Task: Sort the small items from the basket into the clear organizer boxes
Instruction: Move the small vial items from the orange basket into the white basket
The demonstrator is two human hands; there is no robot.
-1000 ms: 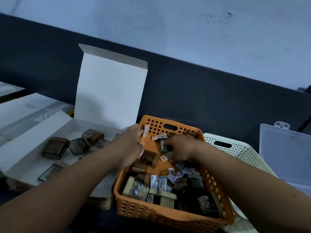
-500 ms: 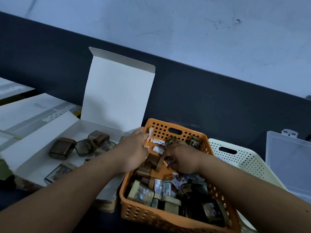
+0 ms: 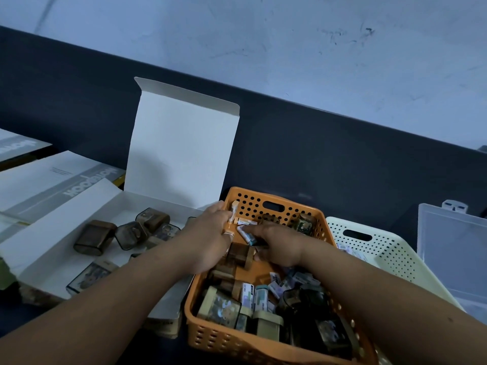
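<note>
A: Head view: how far along was the sorting?
B: Barely started. Basket [image 3: 237, 343] was full of items [image 3: 247, 292], clear box [image 3: 453, 248] well apart. Left hand [image 3: 210, 233] fingers pinched sticks [image 3: 234, 212]; right hand [image 3: 282, 246] grip, couldn't tell.

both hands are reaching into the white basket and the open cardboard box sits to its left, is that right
Not quite. The head view shows the left hand, holding a small packet, and the right hand in the orange basket; the white basket lies just right of it. The open cardboard box does sit to the left.
</note>
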